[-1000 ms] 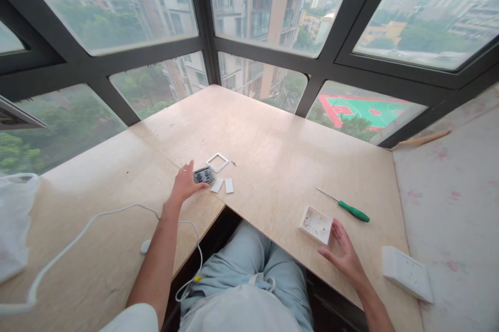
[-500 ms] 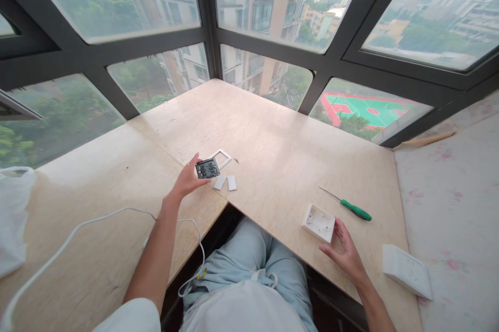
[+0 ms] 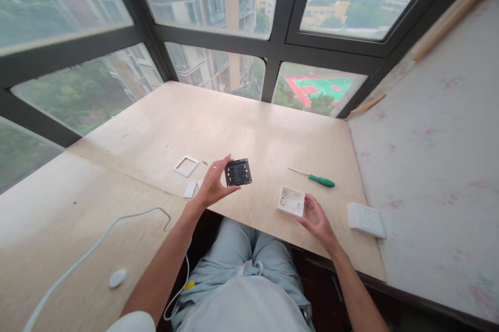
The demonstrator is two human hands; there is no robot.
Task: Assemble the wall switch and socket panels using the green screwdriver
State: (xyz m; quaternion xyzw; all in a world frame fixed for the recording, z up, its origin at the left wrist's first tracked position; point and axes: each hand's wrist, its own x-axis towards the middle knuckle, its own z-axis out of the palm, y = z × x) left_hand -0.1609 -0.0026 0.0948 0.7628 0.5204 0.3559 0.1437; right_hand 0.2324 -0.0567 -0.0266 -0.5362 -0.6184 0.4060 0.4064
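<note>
My left hand [image 3: 212,184] grips a black wall switch module [image 3: 238,172] by its left edge, thumb below and fingers above. It is held up over the table, its face with two square mechanisms toward me. My right hand [image 3: 320,222] is at the right side of a white mounting box [image 3: 291,201], thumb at the near corner and fingertips at the far one. The box lies on the table, its hollow side up. Left of my left hand lie a white square frame [image 3: 186,166] and a white switch button [image 3: 189,189]; a second button is mostly hidden behind that hand.
A green-handled screwdriver [image 3: 320,181] lies beyond the box. Against the wallpapered wall rests a white socket unit [image 3: 366,220]. Tiny screws [image 3: 205,163] sit by the frame. A white cable [image 3: 97,242] and a round white piece [image 3: 117,278] are at left.
The view has turned right. My left hand has carried the switch module rightward, nearer the box. My right hand has closed in on the box's right side.
</note>
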